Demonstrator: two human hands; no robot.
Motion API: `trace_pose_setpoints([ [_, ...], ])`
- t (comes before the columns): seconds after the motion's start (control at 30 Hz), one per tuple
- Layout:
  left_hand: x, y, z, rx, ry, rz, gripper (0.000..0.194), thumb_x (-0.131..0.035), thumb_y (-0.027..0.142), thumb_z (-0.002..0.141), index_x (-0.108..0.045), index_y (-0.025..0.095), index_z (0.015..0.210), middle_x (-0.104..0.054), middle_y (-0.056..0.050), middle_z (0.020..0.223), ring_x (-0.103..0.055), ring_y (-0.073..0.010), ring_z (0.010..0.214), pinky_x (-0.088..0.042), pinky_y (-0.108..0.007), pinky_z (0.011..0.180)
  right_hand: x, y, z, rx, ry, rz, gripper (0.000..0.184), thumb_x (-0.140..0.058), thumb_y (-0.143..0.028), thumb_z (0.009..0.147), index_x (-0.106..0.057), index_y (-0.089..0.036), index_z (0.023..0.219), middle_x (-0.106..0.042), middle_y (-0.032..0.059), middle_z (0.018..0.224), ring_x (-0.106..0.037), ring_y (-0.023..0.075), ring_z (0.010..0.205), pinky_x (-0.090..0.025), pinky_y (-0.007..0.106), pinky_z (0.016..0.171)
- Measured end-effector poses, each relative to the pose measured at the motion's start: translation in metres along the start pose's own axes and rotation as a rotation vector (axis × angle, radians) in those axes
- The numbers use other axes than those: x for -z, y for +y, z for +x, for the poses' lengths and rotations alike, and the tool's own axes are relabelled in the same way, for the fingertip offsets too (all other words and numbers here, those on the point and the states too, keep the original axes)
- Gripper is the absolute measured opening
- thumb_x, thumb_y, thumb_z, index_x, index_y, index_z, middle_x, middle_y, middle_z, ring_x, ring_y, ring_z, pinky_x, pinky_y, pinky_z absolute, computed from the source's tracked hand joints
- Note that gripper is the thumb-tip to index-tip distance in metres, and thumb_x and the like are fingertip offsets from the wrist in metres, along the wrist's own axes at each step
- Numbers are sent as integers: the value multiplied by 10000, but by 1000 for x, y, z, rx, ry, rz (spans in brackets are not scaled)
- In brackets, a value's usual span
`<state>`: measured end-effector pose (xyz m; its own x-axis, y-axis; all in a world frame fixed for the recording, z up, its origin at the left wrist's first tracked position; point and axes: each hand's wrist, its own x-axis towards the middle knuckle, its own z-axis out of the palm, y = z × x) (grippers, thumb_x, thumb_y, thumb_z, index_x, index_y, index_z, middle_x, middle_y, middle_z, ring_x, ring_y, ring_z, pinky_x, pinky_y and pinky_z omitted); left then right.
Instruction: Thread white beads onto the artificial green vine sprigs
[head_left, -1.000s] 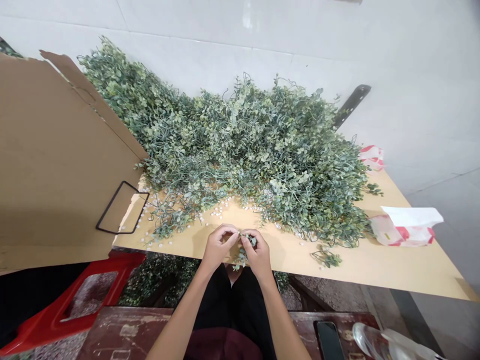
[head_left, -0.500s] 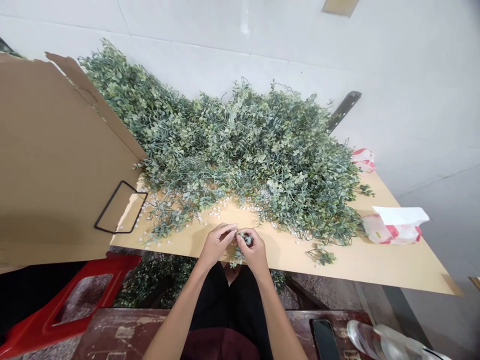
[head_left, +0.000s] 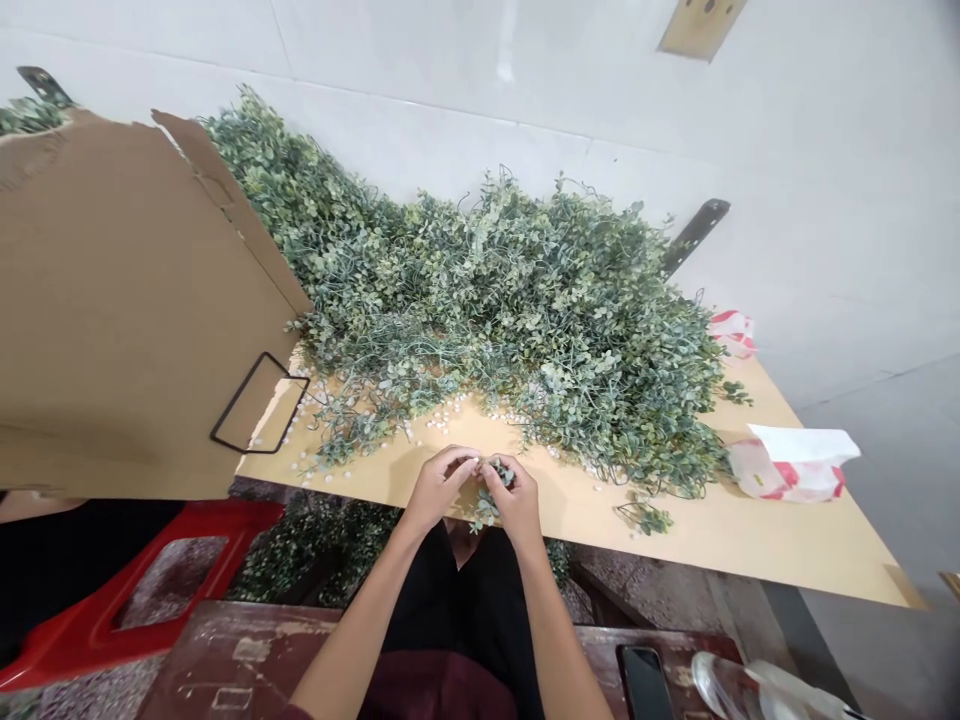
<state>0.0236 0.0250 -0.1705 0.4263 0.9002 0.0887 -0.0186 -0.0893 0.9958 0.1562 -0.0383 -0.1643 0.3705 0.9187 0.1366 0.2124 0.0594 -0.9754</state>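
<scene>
**Artificial leafy sprig [head_left: 486, 508] pinched between left hand [head_left: 442, 490] and right hand [head_left: 517, 503]**

Both hands are closed, with the fingers curled inward and the fingertips meeting on the sprig at lower centre of the frame. The thin stem is mostly hidden by the fingers, so its exact line cannot be told. The sprig is held just beyond the front edge of a smooth tan board [head_left: 675, 540], and its small, rounded, matte grey-green leaves hang downward toward the lap.

A large tangled heap of similar wiry foliage [head_left: 510, 300] is spread across the board, its long axis running from upper left to right. Tiny white beads [head_left: 450, 415] are scattered along its front edge, near the hands. A loose sprig [head_left: 643, 517] lies apart, to the lower right of the heap.

A sheet of corrugated cardboard [head_left: 127, 300] rises at the left, overlapping the board and bearing a black rectangular frame [head_left: 259, 403]. A crumpled red-and-white plastic bag [head_left: 787, 465] is seen at right. A red plastic stool [head_left: 165, 590] is seen at lower left, and a black phone [head_left: 645, 683] lies on a scuffed brown surface [head_left: 247, 650] at the bottom.
</scene>
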Motion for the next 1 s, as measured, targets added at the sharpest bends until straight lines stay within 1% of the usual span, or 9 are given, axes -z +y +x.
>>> trace_pose_setpoints([
  [0.07, 0, 0, -1, -7, -7, -16, 227, -610, 350, 864, -684, 148, 938, -677, -64, 896, -648, -173, 830, -518, -273, 788, 1, -2, -1, -5, 8, 14, 197, -592, -359, 873, -645, -172, 841, -640, 19, 753, -582, 167, 697, -478, 266, 666],
  [0.13, 1, 0, -2, 15, -17, -55, 233, -624, 357, 853, -669, 146, 943, -675, -60, 872, -647, -172, 815, -522, -276, 781, 1, -4, -1, -15, 23, 20, 207, -593, -370, 871, -638, -173, 824, -631, 17, 739, -579, 165, 680, -479, 265, 650],
  [0.2, 2, 0, -2, 31, -36, -78, 247, -633, 362, 846, -661, 146, 965, -673, -66, 896, -647, -177, 829, -524, -285, 794, 2, -5, -1, -23, 25, 29, 216, -592, -378, 869, -628, -175, 806, -624, 14, 723, -581, 164, 663, -484, 265, 638],
  [0.3, 4, 1, -2, -9, -68, -47, 246, -619, 360, 857, -676, 152, 976, -662, -84, 954, -635, -190, 880, -515, -300, 826, 2, -4, -1, -23, 22, 44, 213, -601, -376, 862, -627, -174, 799, -629, 11, 725, -593, 163, 659, -493, 267, 640],
  [0.37, 4, 3, -2, -40, -75, -21, 234, -612, 358, 861, -687, 153, 946, -656, -85, 942, -628, -191, 878, -509, -300, 825, 2, -3, -1, -20, 21, 54, 207, -605, -371, 859, -630, -173, 807, -632, 12, 729, -597, 164, 663, -498, 270, 643],
  [0.63, 3, 0, -2, -24, -40, -38, 207, -639, 352, 842, -656, 150, 883, -638, -55, 871, -617, -165, 819, -497, -259, 776, 2, -1, -3, -22, 12, 80, 180, -619, -356, 851, -632, -181, 813, -635, 11, 725, -600, 165, 654, -499, 270, 631],
  [1.0, 3, 2, -4, -80, -23, 29, 128, -633, 278, 847, -660, 157, 878, -634, -50, 868, -611, -162, 819, -484, -260, 781, 2, -3, -3, -10, 30, 72, 173, -618, -344, 848, -628, -179, 800, -606, 11, 712, -556, 155, 640, -477, 257, 608],
])
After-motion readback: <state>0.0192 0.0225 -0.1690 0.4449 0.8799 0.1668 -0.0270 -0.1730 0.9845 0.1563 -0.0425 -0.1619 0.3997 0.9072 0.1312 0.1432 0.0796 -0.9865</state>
